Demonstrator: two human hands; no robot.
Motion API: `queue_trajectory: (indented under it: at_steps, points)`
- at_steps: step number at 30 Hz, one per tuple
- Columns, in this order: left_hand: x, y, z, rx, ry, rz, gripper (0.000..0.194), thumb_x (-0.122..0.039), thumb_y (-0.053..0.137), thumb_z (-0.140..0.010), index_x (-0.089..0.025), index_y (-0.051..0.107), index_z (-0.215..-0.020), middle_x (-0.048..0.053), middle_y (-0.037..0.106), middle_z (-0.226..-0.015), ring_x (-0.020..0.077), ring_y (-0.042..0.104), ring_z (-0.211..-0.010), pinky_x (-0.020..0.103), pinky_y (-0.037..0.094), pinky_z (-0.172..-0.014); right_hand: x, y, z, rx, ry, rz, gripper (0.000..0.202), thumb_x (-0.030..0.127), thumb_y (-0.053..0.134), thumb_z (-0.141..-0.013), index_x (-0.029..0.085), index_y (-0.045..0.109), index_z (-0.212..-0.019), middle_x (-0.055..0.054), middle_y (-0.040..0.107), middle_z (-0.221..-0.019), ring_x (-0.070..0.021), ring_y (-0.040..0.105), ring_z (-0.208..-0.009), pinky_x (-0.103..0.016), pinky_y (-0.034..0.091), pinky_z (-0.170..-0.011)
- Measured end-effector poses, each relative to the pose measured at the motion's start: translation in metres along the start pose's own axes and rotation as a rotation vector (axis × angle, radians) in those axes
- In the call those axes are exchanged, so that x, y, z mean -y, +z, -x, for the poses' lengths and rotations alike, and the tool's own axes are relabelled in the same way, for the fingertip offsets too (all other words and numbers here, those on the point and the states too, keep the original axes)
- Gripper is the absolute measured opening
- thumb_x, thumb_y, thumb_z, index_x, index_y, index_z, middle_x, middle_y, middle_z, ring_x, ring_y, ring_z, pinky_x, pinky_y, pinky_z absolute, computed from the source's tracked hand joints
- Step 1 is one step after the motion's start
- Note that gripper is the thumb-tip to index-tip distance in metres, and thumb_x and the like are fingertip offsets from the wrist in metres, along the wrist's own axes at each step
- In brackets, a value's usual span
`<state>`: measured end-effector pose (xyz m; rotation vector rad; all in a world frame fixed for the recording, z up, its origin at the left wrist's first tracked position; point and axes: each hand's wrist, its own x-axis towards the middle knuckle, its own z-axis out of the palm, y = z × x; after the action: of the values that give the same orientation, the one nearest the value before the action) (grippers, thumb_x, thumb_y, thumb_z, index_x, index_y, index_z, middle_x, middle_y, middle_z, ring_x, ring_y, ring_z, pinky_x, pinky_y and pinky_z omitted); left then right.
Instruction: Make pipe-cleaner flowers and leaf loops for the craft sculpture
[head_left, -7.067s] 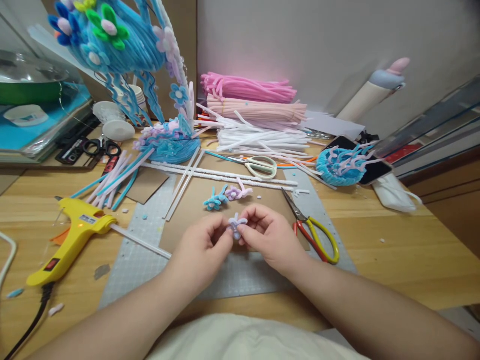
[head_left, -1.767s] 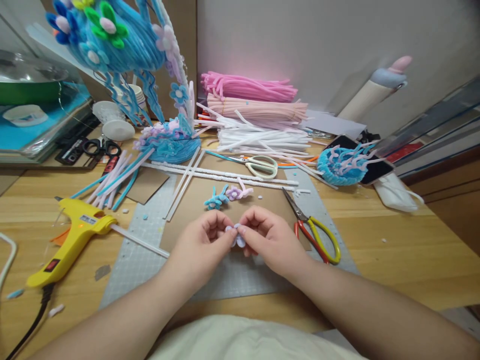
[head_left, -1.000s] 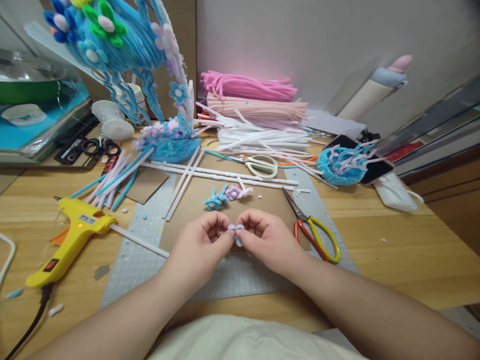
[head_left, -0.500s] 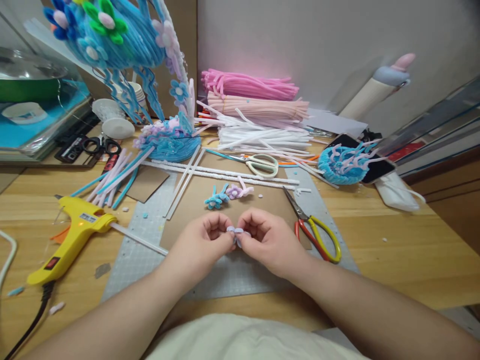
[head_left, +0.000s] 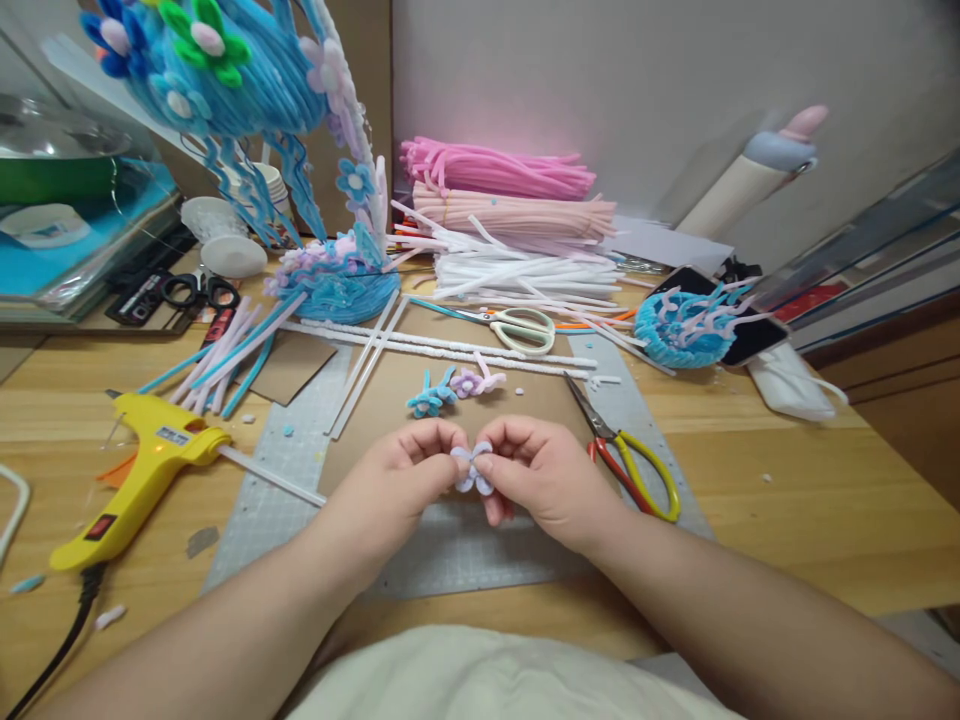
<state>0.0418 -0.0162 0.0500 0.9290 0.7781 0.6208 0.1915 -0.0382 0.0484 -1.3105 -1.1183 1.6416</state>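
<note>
A small pale purple flower (head_left: 474, 478) with rounded petals is pinched between my two hands above the cardboard sheet. My left hand (head_left: 420, 470) grips its left side with thumb and forefinger. On the right side, the thumb and fingers of my right hand (head_left: 525, 475) hold the same flower. Just beyond my hands lie a blue flower (head_left: 426, 402) and a purple flower (head_left: 466, 382), both with short fuzzy stems. Scissors with red and yellow handles (head_left: 634, 470) rest to the right of my right hand.
A yellow glue gun (head_left: 142, 475) lies at the left. Behind are pale-handled scissors (head_left: 525, 331), bundles of pink stems (head_left: 499, 170) and white stems (head_left: 525, 272). A tall blue flowered piece (head_left: 232, 70) stands back left; a blue piece (head_left: 686, 328) lies right.
The purple flower has turned so its petals face up and show spread out between my fingertips. Fingers of my right hand now show beneath it.
</note>
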Motion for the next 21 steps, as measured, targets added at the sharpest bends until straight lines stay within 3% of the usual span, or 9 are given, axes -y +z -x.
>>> queue_trajectory:
  at_steps: [3, 10, 21]
  points:
    - [0.001, -0.002, 0.001, 0.009, 0.027, -0.035, 0.005, -0.018, 0.054, -0.079, -0.017, 0.051, -0.076, -0.002, 0.060, -0.065, 0.0127, 0.059, -0.061, 0.029, 0.047, -0.069, 0.000, 0.000, 0.000, -0.002, 0.007, -0.020, 0.015, 0.029, 0.062, -0.070, 0.017, 0.053, -0.070, 0.005, 0.056, -0.052, -0.0066, 0.052, -0.038, -0.017, 0.038, -0.038]
    - [0.009, -0.003, 0.002, -0.165, 0.142, -0.308, 0.009, -0.024, 0.059, -0.078, -0.017, 0.054, -0.075, 0.000, 0.059, -0.069, 0.0159, 0.057, -0.068, 0.030, 0.045, -0.068, -0.002, 0.002, -0.001, -0.043, 0.026, 0.015, 0.014, 0.027, 0.060, -0.072, 0.017, 0.052, -0.068, 0.007, 0.052, -0.047, -0.0057, 0.049, -0.036, -0.015, 0.037, -0.037]
    - [0.008, -0.004, -0.004, -0.213, 0.024, 0.000, 0.013, -0.023, 0.061, -0.074, -0.016, 0.052, -0.079, -0.002, 0.059, -0.065, 0.0098, 0.052, -0.060, 0.023, 0.041, -0.060, -0.005, -0.001, -0.006, -0.016, -0.004, -0.142, 0.020, 0.032, 0.063, -0.073, 0.018, 0.048, -0.076, 0.005, 0.058, -0.053, -0.0075, 0.052, -0.045, -0.018, 0.042, -0.044]
